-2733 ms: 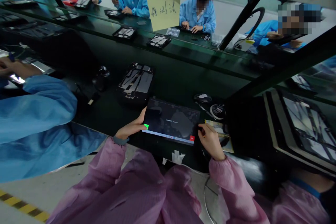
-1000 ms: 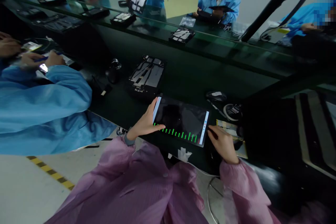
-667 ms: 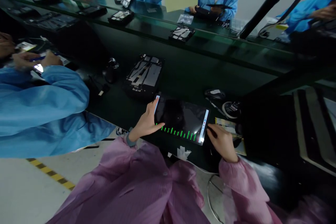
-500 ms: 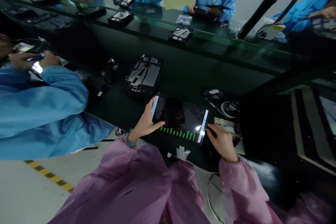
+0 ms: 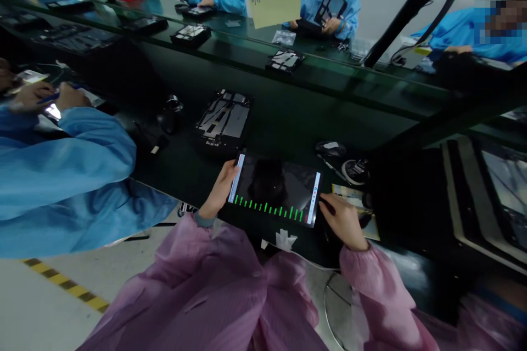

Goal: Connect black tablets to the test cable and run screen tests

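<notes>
A tablet with a lit screen lies at a slant before me, showing a row of green bars along its near side and pale strips at both ends. My left hand is closed on its left edge, the thumb near the pale strip and the other fingers partly hidden. At the right edge my right hand has its fingers curled and fingertips against the tablet. Beyond the tablet lies an opened device with its inner parts exposed.
A computer mouse, a coiled cable and a yellow-edged paper lie to the right. Torn white tape sticks to the near edge. A co-worker's blue sleeve is at left. Opened devices stand on the raised shelf.
My left thumb has moved off the screen to the tablet's left edge. My right hand stays at the right edge. Across the shelf, a co-worker has raised an opened device.
</notes>
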{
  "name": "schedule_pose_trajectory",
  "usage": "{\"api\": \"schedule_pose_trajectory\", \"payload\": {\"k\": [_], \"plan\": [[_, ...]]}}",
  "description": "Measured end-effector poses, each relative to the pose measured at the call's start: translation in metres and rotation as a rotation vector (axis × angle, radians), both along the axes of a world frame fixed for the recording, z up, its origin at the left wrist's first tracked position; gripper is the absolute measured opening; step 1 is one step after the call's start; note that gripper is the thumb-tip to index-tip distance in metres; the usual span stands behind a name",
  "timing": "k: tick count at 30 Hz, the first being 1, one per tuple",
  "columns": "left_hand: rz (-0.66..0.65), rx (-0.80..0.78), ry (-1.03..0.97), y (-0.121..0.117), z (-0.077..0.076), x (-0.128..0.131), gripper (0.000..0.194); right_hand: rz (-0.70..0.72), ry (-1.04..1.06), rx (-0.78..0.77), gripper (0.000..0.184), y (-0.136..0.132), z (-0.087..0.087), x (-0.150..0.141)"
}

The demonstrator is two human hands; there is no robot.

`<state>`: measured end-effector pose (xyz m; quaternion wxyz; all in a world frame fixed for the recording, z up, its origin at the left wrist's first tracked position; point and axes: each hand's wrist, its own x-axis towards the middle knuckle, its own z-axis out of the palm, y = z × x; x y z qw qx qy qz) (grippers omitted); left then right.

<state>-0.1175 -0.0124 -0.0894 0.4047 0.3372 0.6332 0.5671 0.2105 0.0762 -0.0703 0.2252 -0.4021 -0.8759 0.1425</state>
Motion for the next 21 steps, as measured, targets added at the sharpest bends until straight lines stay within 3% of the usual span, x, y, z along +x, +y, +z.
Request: {"api": "schedule_pose_trajectory", "payload": {"k": [4,7,15,21], "plan": [[-0.054,-0.044,0.307,0.002,0.012,0.009,0.087,-0.006,-0.005,0.012,0.023,0.0,0.002,-0.002],[-0.056,-0.068,0.46,0.003,0.016,0.014,0.094,-0.02,-0.013,0.024,0.023,-0.002,0.003,-0.001],[-0.055,0.016,0.183,0.002,0.003,0.004,0.063,-0.02,-0.017,0.014,0.023,-0.002,0.001,0.001],[0.117,0.021,0.02,0.007,-0.002,0.004,0.034,0.031,-0.019,-0.007,0.02,-0.001,0.002,0.004]]}}
